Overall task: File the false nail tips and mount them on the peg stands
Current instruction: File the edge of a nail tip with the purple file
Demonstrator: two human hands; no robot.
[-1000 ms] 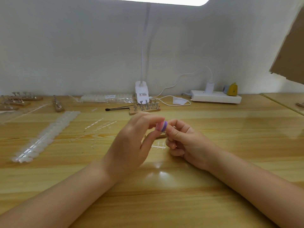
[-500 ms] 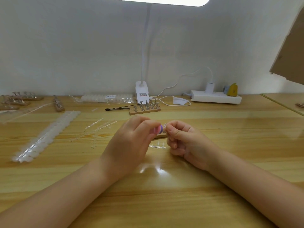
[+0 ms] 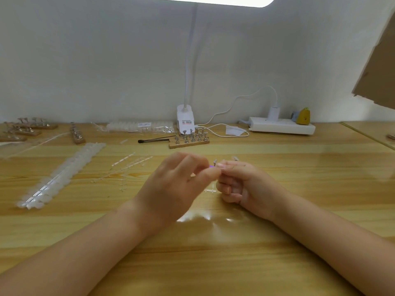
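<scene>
Fingers of both hands meet at the centre of the frame, above the wooden desk [image 3: 213, 263]; the left hand [image 3: 175, 186] curls its thumb and fingers round a small purple file [image 3: 212, 166], only a sliver showing; the right hand [image 3: 239, 182] pinches something tiny against it, too small to make out, other fingers curled in; a wooden peg stand [image 3: 189, 138] sits beyond the hands, near the lamp base [image 3: 185, 120]; a long strip of clear nail tips [image 3: 62, 174] lies at the left; a white power strip [image 3: 282, 127] sits at the upper right.
</scene>
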